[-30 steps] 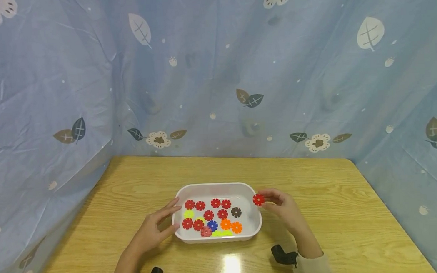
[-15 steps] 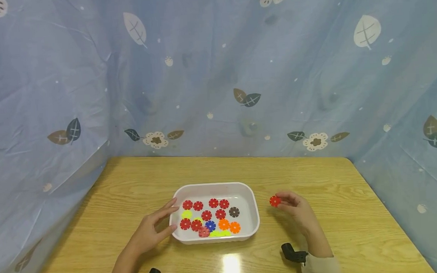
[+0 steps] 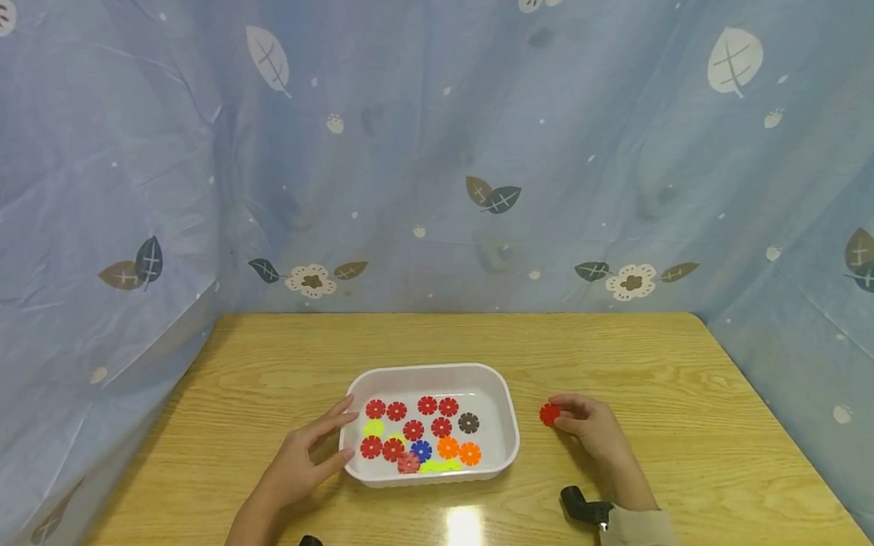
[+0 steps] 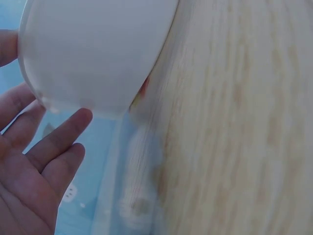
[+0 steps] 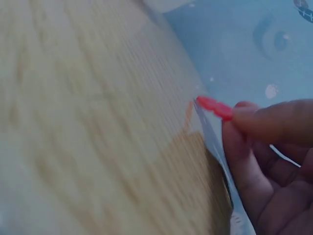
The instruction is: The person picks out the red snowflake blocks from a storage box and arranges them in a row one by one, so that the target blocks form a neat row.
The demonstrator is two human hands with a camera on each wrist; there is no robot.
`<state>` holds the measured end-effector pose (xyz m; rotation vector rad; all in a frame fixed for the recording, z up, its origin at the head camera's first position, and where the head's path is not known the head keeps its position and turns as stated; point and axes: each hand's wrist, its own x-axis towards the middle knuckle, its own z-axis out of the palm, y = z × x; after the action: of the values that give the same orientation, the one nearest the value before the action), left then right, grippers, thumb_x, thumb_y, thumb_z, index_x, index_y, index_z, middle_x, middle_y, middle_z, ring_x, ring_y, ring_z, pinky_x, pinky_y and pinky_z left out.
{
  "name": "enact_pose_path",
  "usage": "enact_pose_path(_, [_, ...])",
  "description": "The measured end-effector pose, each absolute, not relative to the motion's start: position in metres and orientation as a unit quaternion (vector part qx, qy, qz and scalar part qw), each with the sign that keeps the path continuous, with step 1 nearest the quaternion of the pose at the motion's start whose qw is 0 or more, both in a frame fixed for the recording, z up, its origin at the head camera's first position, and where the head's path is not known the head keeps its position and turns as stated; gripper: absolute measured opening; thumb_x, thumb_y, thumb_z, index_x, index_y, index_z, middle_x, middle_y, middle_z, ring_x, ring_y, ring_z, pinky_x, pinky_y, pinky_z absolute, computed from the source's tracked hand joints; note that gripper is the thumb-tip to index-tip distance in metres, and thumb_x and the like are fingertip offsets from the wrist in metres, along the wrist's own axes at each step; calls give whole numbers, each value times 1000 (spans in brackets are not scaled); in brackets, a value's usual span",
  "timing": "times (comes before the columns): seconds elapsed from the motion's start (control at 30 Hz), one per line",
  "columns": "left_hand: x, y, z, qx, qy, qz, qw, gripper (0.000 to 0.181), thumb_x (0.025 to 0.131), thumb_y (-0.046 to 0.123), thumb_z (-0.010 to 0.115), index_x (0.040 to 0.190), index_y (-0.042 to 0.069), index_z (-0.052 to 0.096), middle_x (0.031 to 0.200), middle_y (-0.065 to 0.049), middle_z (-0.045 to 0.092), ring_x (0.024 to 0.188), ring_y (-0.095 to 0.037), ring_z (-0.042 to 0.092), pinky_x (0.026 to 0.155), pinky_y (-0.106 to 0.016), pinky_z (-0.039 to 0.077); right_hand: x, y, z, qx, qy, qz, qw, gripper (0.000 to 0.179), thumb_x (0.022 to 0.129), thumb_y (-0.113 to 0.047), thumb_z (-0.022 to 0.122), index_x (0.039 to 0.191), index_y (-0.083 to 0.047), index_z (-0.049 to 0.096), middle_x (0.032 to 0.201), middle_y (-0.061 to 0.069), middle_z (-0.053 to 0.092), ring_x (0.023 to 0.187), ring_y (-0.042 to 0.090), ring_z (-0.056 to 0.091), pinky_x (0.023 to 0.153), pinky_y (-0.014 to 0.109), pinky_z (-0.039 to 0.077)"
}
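Note:
My right hand [image 3: 593, 430] pinches a red interlocking disc [image 3: 549, 415] between thumb and fingertips, to the right of the white tray [image 3: 513, 435]. In the right wrist view the disc [image 5: 214, 107] is seen edge-on, close over the wooden table. My left hand [image 3: 305, 456] rests at the tray's left end, fairly straight fingers and thumb touching the rim. The left wrist view shows the tray's outer wall [image 4: 98, 54] with the left hand [image 4: 41, 161] beside it. Notched discs lie flat inside the tray: several red ones [image 3: 441, 427], a blue one [image 3: 421, 451], a dark one [image 3: 469, 423], orange [image 3: 470, 454] and yellow ones [image 3: 374, 428].
The wooden table [image 3: 600, 355] extends around the tray on all sides. A blue patterned curtain [image 3: 399, 142] hangs behind it and along both sides. Black wrist devices [image 3: 586, 506] sit on both wrists, and a bright glare spot shows on the table in front of the tray.
My right hand has carried the red disc from the tray's right rim out to the right, then lowered it toward the table. The left hand stays at the tray's rim.

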<state>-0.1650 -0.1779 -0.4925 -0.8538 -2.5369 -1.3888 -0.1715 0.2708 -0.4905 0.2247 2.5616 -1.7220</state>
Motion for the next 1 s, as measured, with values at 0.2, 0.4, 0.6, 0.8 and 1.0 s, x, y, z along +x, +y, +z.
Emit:
enact_pose_path(0.2, [-165, -178, -493, -283, -839, -460, 69, 44, 86, 17, 70, 127, 6, 59, 147, -9, 44, 135, -4, 36, 104, -7, 27, -171, 270, -492, 53, 876, -480, -7, 29, 85, 2, 64, 115, 3, 65, 109, 18, 66, 96, 21, 62, 70, 15, 49])
enact_pose_path(0.4, [-164, -178, -493, -286, -836, -464, 70, 43, 86, 14, 70, 126, 5, 59, 147, -10, 44, 135, -4, 36, 103, -8, 28, -171, 268, -492, 35, 894, -447, -18, 28, 84, 4, 64, 111, 5, 66, 108, 18, 65, 96, 25, 61, 72, 16, 50])
enact_pose_path(0.6, [-165, -178, -494, -299, -825, -475, 71, 42, 87, 13, 69, 126, 2, 59, 146, -16, 43, 136, -7, 36, 103, -7, 29, -169, 268, -489, 41, 889, -455, -18, 32, 87, 0, 63, 118, 4, 61, 112, 18, 64, 103, 27, 59, 78, 20, 51])
enact_pose_path(0.8, [-165, -177, -494, -288, -833, -467, 69, 43, 86, 13, 69, 126, 4, 59, 147, -11, 43, 136, -7, 36, 104, -8, 27, -165, 261, -475, 16, 874, -484, -33, 39, 91, -9, 63, 127, 3, 54, 125, 21, 59, 116, 32, 56, 98, 40, 48])
enact_pose_path(1.0, [-165, -178, -495, -282, -840, -459, 69, 43, 86, 15, 70, 127, 6, 59, 147, -7, 43, 136, -7, 36, 105, -9, 26, -164, 247, -463, -22, 854, -516, -58, 40, 87, -7, 67, 124, 4, 57, 123, 21, 61, 114, 34, 59, 97, 37, 50])
